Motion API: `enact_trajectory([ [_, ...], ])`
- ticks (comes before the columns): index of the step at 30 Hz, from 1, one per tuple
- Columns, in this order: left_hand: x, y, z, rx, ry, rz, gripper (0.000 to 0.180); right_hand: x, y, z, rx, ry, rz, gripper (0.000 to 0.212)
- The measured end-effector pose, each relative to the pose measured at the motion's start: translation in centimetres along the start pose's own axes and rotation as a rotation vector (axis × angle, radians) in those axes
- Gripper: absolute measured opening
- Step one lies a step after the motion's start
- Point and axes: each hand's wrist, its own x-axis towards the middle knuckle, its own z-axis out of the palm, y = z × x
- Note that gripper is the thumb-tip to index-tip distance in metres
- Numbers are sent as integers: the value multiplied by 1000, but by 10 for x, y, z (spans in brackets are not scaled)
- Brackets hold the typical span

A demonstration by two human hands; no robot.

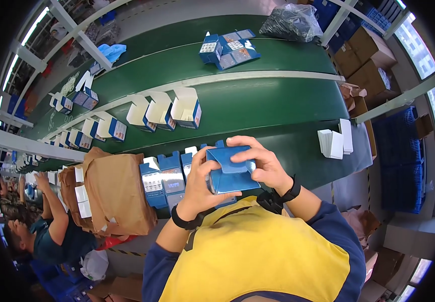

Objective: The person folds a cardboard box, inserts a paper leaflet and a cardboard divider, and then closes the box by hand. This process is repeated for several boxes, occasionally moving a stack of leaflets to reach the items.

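Observation:
Close to my chest I hold a small blue box in both hands, with a blue flap showing on the side that faces up. My left hand grips its left side and lower edge, the fingers wrapped round it. The fingers of my right hand lie over the flap, the thumb at the box's right edge. Beneath and left of the hands, flat unfolded blue cartons lie on the bench, partly covered by my left hand.
Ahead, open boxes stand in a row along the green belt. Stacked white folded sheets lie at right. A brown paper bag stands left, near a co-worker. More blue cartons and a plastic bag rest farther back.

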Motion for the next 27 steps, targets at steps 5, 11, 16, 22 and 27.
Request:
enact_trajectory([
  [5,5,-5,-7,71,-36,152,91,6,-17,13,8,174,87,38],
  [11,7,-2,-10,184,-109,179,96,13,-25,7,-297,59,224,39],
  [16,11,6,-15,226,-203,94,102,12,-22,0,-329,-8,280,45],
  [22,17,10,3,80,-91,72,95,5,-7,11,303,259,84,71],
  [27,22,-1,36,-37,117,82,90,8,-7,10,297,366,146,75],
])
